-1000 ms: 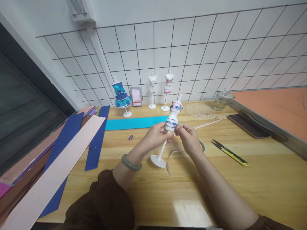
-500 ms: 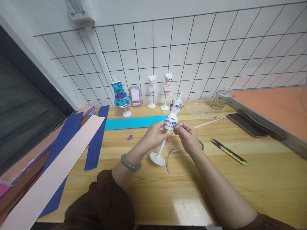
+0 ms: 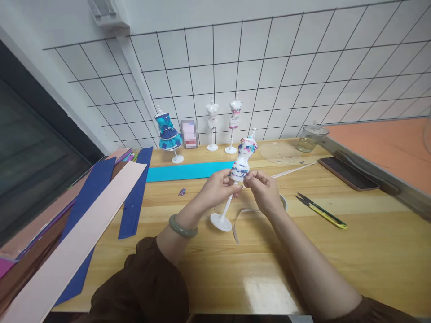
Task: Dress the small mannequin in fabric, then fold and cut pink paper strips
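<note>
At the wooden worktop (image 3: 208, 273), a white mini mannequin (image 3: 241, 160) tilts, gripped by the left hand (image 3: 218, 187). The right hand (image 3: 266, 192) is pinched closed at the mannequin's hip, anything between hidden.

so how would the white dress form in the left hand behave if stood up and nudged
The small, glossy white dress form probably tips if pushed high, its torso sitting atop a thin stem. Its flat round white base may steady it against light nudges. The shiny surface suggests slipperiness.

White mannequin (image 3: 242, 162), blotchy blue and pink.
</note>
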Demonstrator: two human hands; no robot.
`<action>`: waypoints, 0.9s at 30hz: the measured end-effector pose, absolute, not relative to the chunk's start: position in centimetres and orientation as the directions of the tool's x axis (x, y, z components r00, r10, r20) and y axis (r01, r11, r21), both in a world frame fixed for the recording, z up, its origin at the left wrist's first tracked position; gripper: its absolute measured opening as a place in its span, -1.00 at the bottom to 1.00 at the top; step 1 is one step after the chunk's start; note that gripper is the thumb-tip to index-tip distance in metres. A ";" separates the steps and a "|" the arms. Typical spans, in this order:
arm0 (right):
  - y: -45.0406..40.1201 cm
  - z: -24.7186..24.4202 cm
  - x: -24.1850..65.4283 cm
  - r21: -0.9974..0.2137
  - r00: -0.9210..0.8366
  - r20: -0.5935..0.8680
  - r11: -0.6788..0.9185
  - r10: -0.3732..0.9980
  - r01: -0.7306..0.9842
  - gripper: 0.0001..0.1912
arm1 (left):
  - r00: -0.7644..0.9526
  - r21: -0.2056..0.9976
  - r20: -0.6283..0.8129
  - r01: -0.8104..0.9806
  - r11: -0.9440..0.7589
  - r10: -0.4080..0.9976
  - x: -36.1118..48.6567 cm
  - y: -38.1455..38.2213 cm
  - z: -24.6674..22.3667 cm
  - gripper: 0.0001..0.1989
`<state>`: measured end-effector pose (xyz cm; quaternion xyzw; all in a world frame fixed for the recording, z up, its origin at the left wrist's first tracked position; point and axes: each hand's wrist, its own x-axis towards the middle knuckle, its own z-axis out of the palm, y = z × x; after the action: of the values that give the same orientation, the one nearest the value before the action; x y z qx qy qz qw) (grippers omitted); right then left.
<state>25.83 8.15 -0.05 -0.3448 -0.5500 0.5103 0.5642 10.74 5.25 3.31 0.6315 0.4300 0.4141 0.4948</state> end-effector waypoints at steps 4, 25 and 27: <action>8.2 0.1 25.9 -0.949 -0.150 0.272 0.239 0.951 -0.205 -0.82 | 0.283 0.981 0.091 0.137 -0.134 0.955 10.7 5.1 3.7 -0.73; 8.1 0.1 26.1 -0.955 -0.136 0.248 0.218 0.959 -0.200 -0.87 | 0.288 0.985 0.096 0.111 -0.132 0.953 10.9 5.0 3.7 -0.73; 8.1 0.1 26.1 -0.954 -0.135 0.252 0.223 0.958 -0.200 -0.86 | 0.288 0.985 0.095 0.113 -0.132 0.953 10.8 4.9 3.8 -0.73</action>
<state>26.11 8.14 0.07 -0.3467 -0.5468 0.5180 0.5590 10.76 4.95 3.78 0.6257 0.4259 0.4179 0.5025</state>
